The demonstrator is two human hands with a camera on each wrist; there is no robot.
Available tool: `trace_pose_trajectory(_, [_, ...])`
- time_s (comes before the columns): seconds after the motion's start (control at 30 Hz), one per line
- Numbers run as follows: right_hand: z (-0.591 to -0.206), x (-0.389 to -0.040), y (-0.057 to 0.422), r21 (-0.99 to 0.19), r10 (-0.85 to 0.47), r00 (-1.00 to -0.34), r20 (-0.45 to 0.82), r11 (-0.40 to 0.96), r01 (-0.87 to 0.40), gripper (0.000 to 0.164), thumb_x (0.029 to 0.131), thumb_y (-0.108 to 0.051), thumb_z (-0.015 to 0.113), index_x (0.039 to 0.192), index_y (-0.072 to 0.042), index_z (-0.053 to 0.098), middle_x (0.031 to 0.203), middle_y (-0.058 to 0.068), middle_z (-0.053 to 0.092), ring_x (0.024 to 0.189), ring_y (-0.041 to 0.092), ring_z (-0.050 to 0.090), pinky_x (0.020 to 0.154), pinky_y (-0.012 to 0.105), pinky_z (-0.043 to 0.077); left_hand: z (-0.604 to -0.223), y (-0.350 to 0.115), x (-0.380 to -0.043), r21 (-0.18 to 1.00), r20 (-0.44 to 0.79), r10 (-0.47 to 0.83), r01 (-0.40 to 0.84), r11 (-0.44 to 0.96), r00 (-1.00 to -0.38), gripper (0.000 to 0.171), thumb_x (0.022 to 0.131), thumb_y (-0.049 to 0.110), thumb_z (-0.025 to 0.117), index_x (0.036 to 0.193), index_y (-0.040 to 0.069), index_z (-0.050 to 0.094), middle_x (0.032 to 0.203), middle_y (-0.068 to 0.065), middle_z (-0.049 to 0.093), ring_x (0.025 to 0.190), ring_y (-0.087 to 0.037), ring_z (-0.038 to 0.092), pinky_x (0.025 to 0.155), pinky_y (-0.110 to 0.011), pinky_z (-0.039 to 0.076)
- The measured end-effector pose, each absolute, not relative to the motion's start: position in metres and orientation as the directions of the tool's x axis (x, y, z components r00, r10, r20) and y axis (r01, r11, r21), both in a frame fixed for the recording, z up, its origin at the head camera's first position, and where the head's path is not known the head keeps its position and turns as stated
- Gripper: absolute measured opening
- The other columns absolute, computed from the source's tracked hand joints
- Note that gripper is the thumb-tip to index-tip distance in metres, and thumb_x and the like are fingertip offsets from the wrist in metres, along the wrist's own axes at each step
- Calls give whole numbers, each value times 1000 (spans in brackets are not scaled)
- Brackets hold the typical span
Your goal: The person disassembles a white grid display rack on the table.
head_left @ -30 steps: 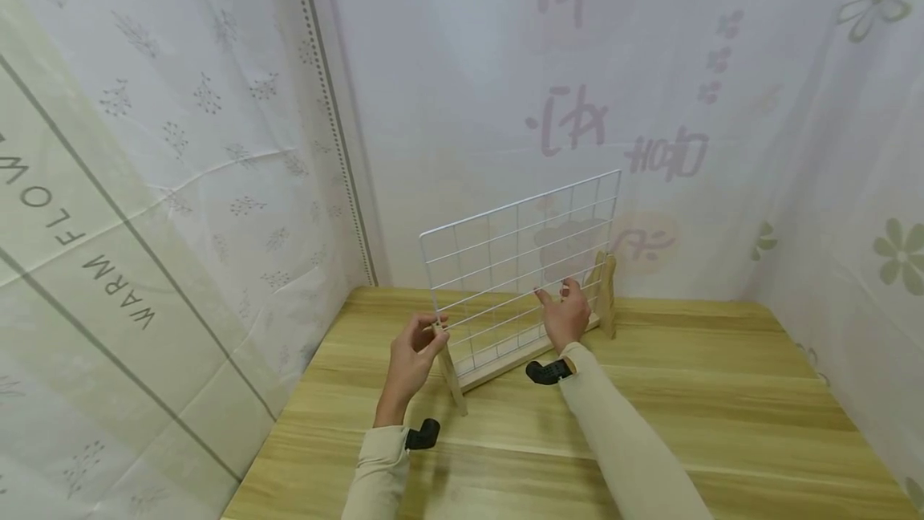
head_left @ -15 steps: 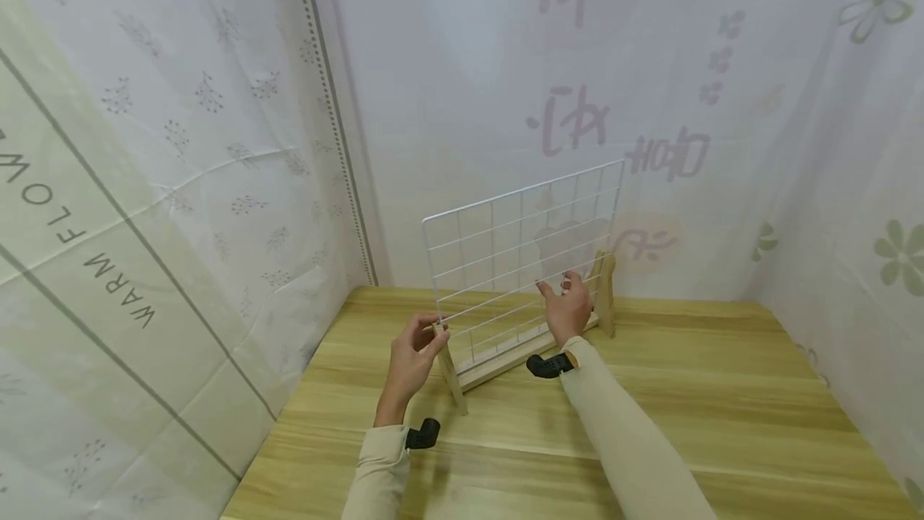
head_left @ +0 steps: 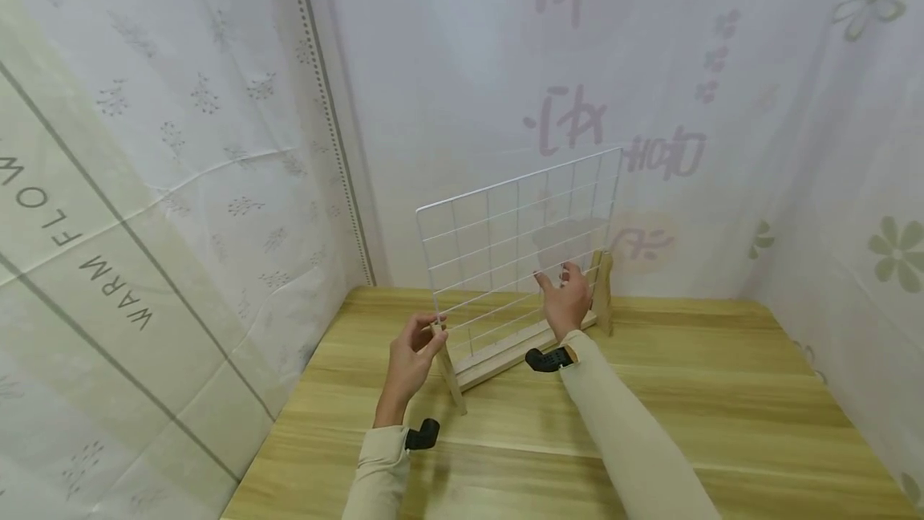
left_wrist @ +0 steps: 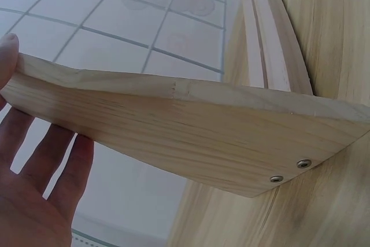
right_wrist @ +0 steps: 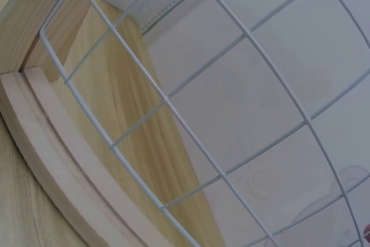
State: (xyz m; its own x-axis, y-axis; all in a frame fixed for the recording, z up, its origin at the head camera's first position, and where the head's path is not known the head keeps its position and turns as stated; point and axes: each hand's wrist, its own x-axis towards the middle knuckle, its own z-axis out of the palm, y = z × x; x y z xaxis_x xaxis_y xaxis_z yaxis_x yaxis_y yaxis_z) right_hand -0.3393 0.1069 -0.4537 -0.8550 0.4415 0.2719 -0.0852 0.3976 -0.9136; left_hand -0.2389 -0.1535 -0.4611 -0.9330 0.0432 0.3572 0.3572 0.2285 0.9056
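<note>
I have the left hand [head_left: 410,355] pinching the top of a post [left_wrist: 219,125] on a wooden stand [head_left: 498,365], steadying it. The right hand [head_left: 566,303], farther forward, grips a white wire grid [head_left: 490,244]. The grid rises ahead of and between both hands, its bottom wire clear of the groove [right_wrist: 63,143] in the stand's base, below the right hand. In my judgement, I should keep the left grip firm and move the grid evenly, square to the posts, so neither side binds. On the curtain [head_left: 202,159] left of both hands: "WARM FLOW", cut off; lettering ahead I can't read surely
</note>
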Motion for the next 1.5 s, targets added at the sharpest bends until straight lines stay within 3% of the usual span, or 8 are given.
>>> trace_pose_trajectory(0.2, [-449,-342,108,-906,449,-846,287,415,-87,59,91,-37,75,136,-4,56,124,21,62,111,40,59,97,56,44,-470,-154,-245,916,341,26,339,212,-940,27,97,7,66,123,3,59,132,-15,66,118,-39,66,101,-49,55])
trace_pose_trajectory(0.4, [-440,-344,108,-905,459,-830,318,409,-120,58,90,-37,75,134,-4,57,120,20,63,106,39,61,94,54,45,-491,-158,-257,913,357,8,350,211,-934,30,95,15,69,122,7,60,130,-9,68,116,-33,68,100,-45,56])
trace_pose_trajectory(0.73, [-411,-347,106,-886,463,-792,398,419,-200,57,88,-35,78,130,-2,60,114,22,65,98,38,63,87,52,48,-489,-159,-260,909,363,2,355,219,-932,32,97,8,66,126,-1,57,133,-15,66,120,-38,66,99,-38,57])
trace_pose_trajectory(1.0, [-400,-348,106,-882,484,-766,423,413,-226,55,87,-34,79,128,-3,61,111,22,66,95,37,63,85,49,48,-464,-153,-241,910,357,25,353,217,-934,27,97,4,65,122,1,58,131,-17,66,118,-41,66,99,-43,57])
trace_pose_trajectory(1.23, [-386,-350,108,-868,492,-738,463,420,-265,55,86,-36,79,127,-3,62,108,20,66,93,36,63,83,48,49,-465,-152,-240,917,343,22,340,209,-939,33,97,7,65,126,-6,56,132,-19,66,119,-38,66,100,-45,56])
trace_pose_trajectory(1.5, [-369,-350,112,-867,494,-730,472,413,-280,53,87,-36,79,127,-4,62,109,19,66,94,37,65,82,49,53,-464,-153,-240,914,352,13,347,211,-936,28,96,6,66,122,0,59,130,-18,67,118,-43,65,100,-48,55])
